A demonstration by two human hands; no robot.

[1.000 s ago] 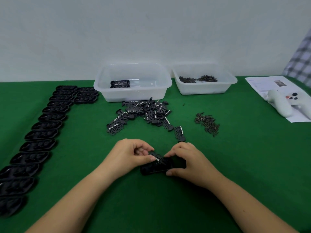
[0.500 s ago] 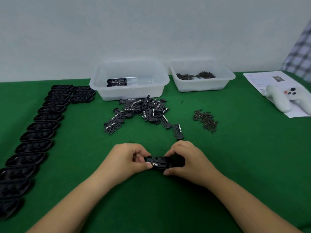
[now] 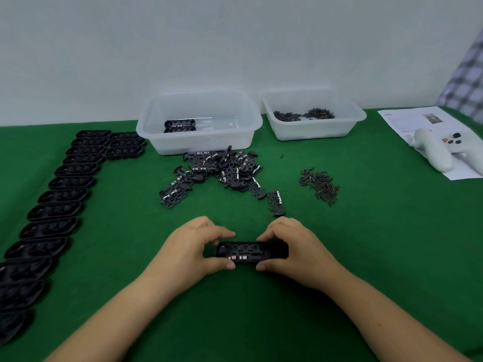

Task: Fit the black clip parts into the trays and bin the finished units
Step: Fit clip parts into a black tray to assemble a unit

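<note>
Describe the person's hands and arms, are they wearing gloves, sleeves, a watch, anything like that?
Both hands are bare: no gloves on the left hand or the right hand. No rings, watch or bracelet show. Both forearms are uncovered down to the frame's bottom edge, with no sleeve in view.

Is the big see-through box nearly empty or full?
Nearly empty. The left clear bin holds only a couple of finished black units in one corner; the rest of its floor is bare.

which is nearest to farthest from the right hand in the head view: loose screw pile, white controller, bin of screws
From the right hand:
1. Loose screw pile, just beyond it, slightly right.
2. Bin of screws, at the back by the wall.
3. White controller, far right on the paper.
</note>
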